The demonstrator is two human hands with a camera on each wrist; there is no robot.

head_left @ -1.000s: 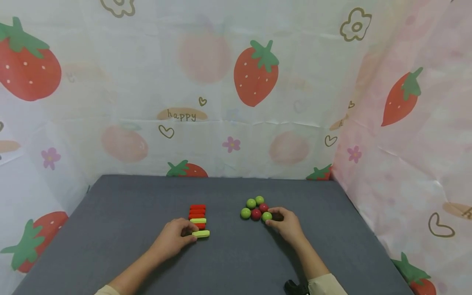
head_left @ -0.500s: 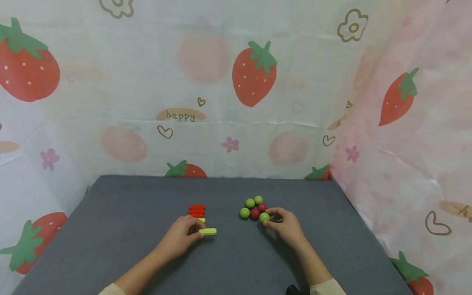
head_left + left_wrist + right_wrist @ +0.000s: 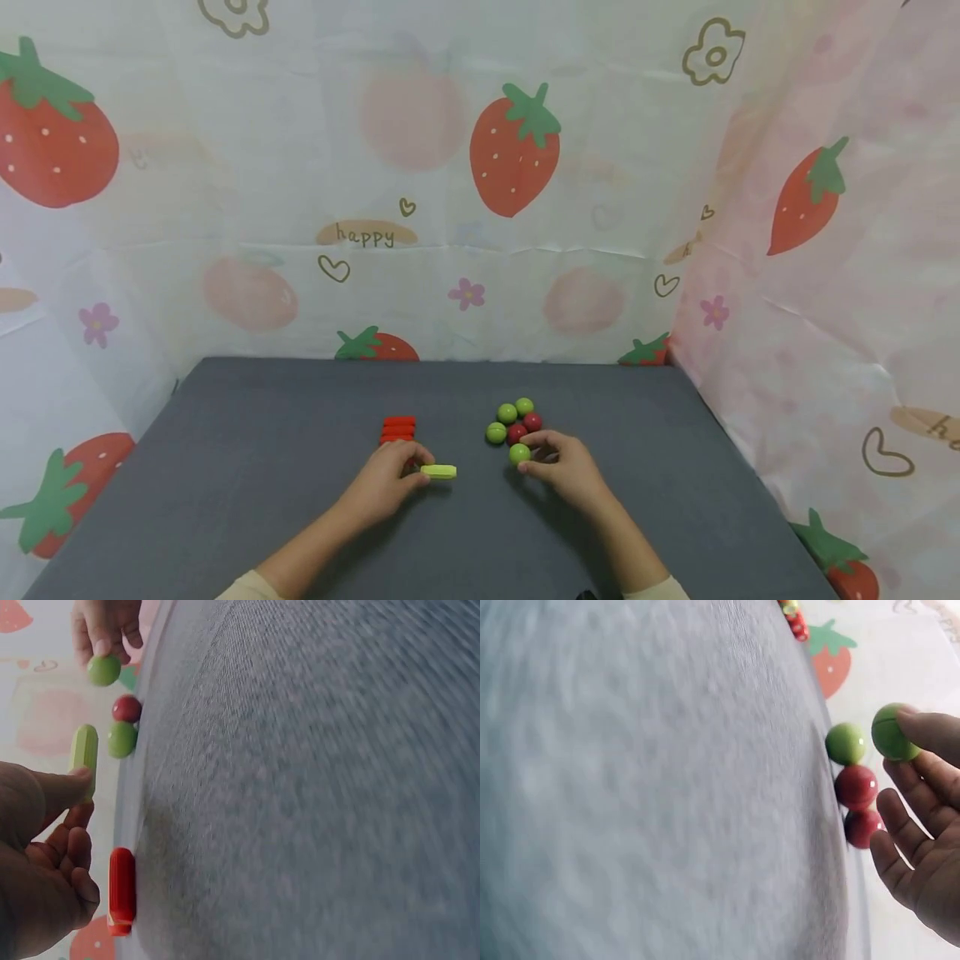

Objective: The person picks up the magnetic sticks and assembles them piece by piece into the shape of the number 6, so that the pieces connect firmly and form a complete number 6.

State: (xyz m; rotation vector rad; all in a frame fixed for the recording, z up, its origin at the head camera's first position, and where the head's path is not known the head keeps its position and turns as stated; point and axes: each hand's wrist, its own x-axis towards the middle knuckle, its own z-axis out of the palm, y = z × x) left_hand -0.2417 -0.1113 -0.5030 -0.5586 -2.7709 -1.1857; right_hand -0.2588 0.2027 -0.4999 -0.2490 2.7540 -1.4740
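Observation:
My left hand pinches a short yellow-green ribbed stick between thumb and fingers. In the left wrist view the stick is held off the grey surface, above a red stick lying there. Several red sticks lie in a column just beyond this hand, partly hidden by it. My right hand pinches a glossy green ball by thumb and fingertips. In the right wrist view that ball is lifted beside a resting green ball and red balls.
Behind the right hand, green balls and red balls sit clustered on the grey table. A strawberry-print curtain hangs behind the table and along its sides. A dark object shows at the bottom edge.
The left hand has carried the yellow-green stick rightward, away from the column. The right hand has drawn the green ball left and nearer, off the cluster.

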